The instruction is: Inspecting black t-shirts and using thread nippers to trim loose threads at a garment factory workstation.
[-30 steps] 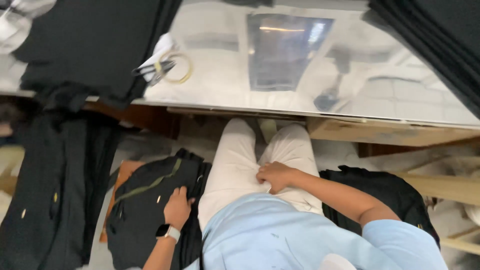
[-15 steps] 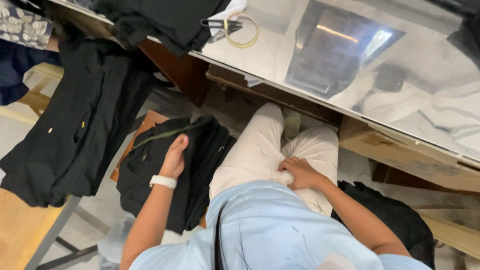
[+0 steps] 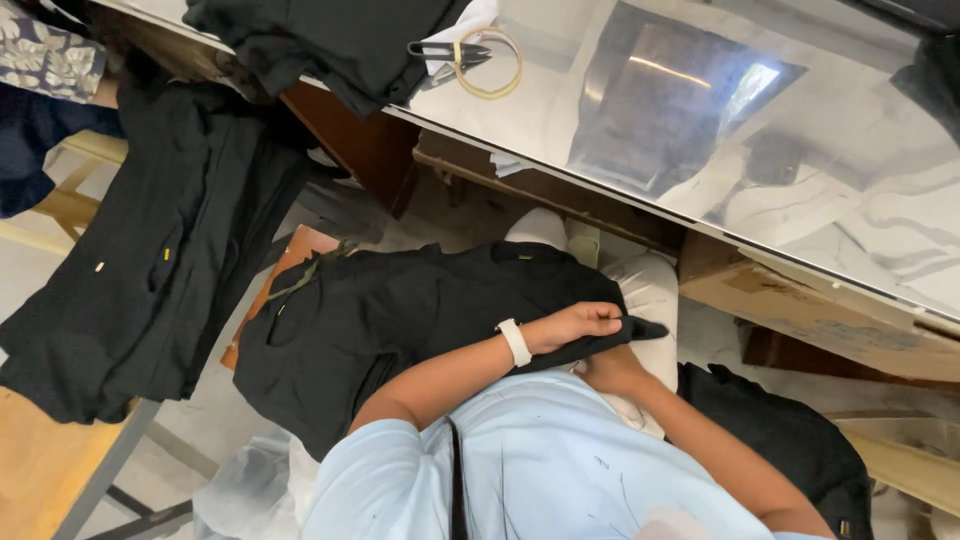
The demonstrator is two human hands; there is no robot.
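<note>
The left hand (image 3: 575, 325), a white band at its wrist, is curled over a soft black garment (image 3: 400, 320) draped across the lap, fingers closed on its edge. The right hand (image 3: 612, 372) lies under that cloth; I cannot tell how far open it is. The glossy, marble-patterned desk (image 3: 800, 180) carries a folded dark fabric pile (image 3: 340, 40), small black snips (image 3: 445, 50) and a yellow ring (image 3: 490, 65). Another matte black garment (image 3: 160, 260) hangs at left.

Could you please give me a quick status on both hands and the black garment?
Left hand gripping black garment across lap. Right hand mostly hidden beneath it, grip unclear. Nothing in the way.
</note>
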